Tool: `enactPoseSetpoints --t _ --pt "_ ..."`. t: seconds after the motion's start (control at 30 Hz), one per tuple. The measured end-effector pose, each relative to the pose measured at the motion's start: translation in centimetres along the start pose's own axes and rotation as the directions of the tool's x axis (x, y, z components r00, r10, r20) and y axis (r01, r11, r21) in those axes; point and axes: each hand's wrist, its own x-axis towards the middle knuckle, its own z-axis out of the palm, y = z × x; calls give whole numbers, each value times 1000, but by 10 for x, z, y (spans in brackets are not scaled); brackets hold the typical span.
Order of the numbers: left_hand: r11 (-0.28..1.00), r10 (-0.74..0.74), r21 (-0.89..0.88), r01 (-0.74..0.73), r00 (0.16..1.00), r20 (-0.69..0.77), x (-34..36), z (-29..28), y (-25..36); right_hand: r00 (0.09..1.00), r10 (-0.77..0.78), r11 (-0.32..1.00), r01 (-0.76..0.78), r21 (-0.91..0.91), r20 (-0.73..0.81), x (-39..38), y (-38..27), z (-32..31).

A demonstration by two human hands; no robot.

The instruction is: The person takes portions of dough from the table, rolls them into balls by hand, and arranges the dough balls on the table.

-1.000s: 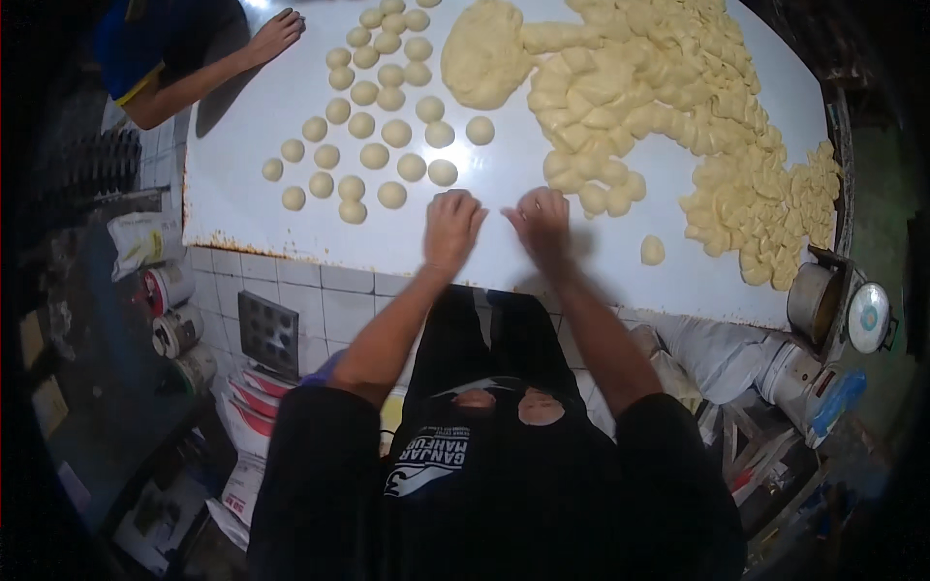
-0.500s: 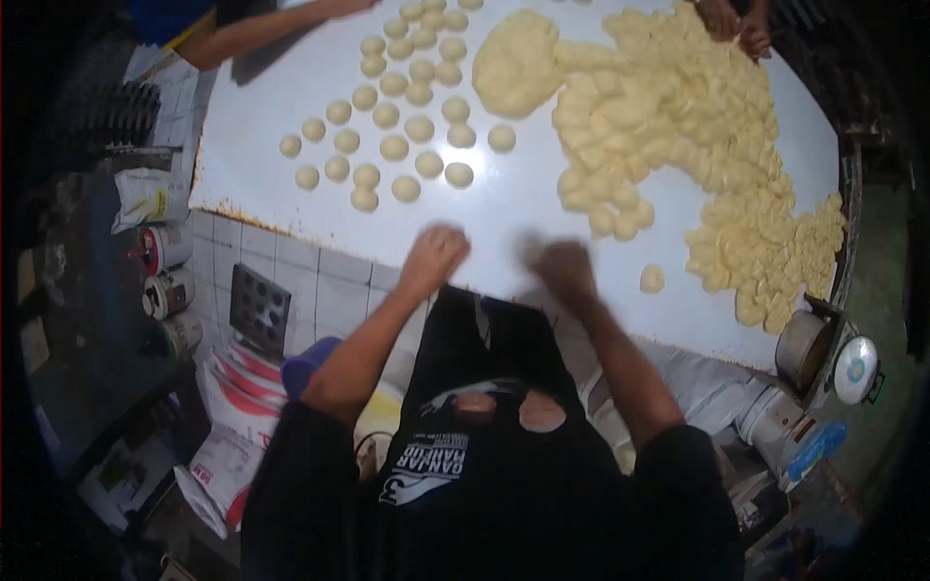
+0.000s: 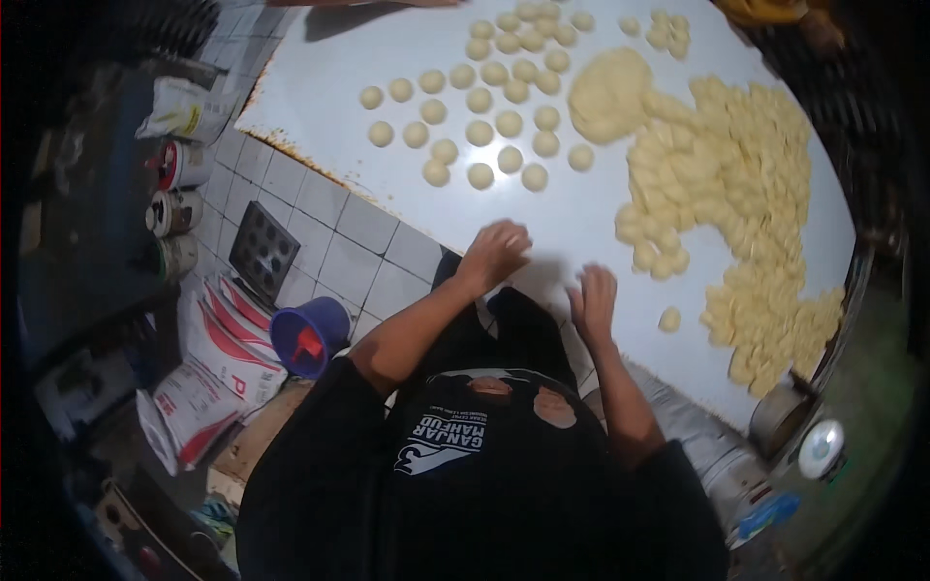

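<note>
My left hand is over the near edge of the white table, its fingers curled together. What lies under them, if anything, is hidden. A short way to its right, my right hand has its fingers apart and holds nothing that I can see. Beyond my left hand several round dough balls are spread in loose rows. A single dough piece rests to the right of my right hand. Farther right spreads a big heap of pale yellow dough pieces, with a large smooth dough lump at its far left.
Another person's forearm reaches in at the far edge; another person's hand shows at the far right. On the left are a purple bucket, red-and-white sacks, a dark moulded pan and tubs. A pot stands at the right.
The view has turned, so the table appears rotated and the dough shifted right. My right hand's blurred, closed fingers are now spread. A small far group of dough balls has come into view.
</note>
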Motion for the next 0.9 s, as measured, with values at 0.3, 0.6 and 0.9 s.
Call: enactPoseSetpoints --t 0.3,0.6,0.9 --pt "951 162 -229 -206 967 -196 22 -44 -14 935 264 890 -330 314 236 274 -136 -44" --pt "949 192 -252 -190 981 -14 -10 -75 -44 984 142 980 -155 123 108 306 -175 72" --pt "886 416 -261 -383 905 85 62 -161 -24 996 74 996 -71 -50 56 115 -64 107"
